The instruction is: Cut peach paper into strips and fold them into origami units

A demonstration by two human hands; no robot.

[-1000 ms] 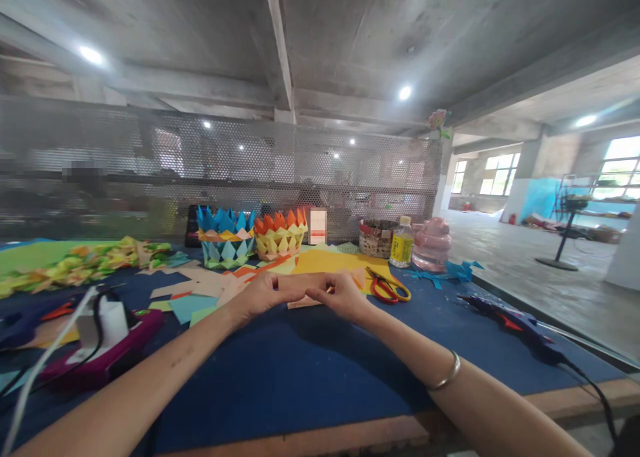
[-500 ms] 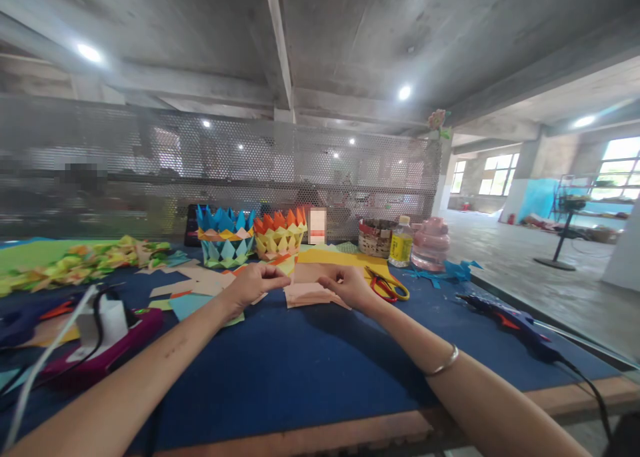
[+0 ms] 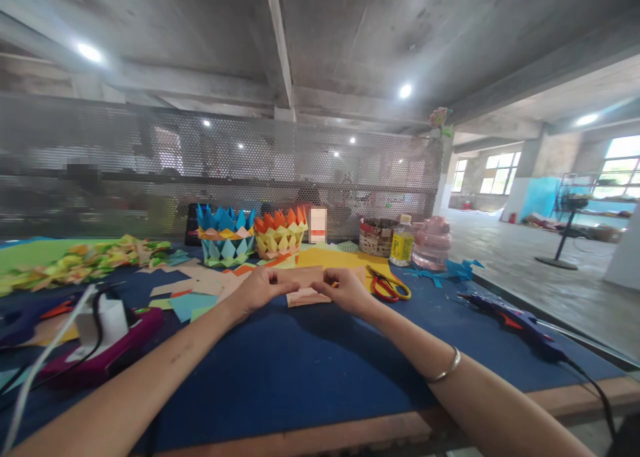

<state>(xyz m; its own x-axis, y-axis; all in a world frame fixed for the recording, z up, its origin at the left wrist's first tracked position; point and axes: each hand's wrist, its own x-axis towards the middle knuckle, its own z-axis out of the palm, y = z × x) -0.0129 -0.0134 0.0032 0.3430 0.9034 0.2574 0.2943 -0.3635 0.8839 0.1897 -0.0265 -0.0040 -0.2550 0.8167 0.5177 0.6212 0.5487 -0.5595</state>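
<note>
A tan piece of paper is stretched between my two hands, just above a small stack of pale pink paper on the blue table mat. Its left end is pinched by my left hand, thumb along the lower edge. On the other end, the thumb and curled fingers of my right hand close over the paper. A yellow sheet lies behind them. Scissors with red and yellow handles rest to the right of my right hand. Loose coloured paper pieces lie left of my left hand.
Two folded-paper baskets, one blue-topped and one orange-topped, stand at the back. A woven basket, a yellow-labelled bottle and a pink container are back right. A glue gun lies right, a power strip left.
The tan paper has shifted left between my hands, and my left hand now grips its left end. My right hand stays near the same spot, its fingers more curled.
</note>
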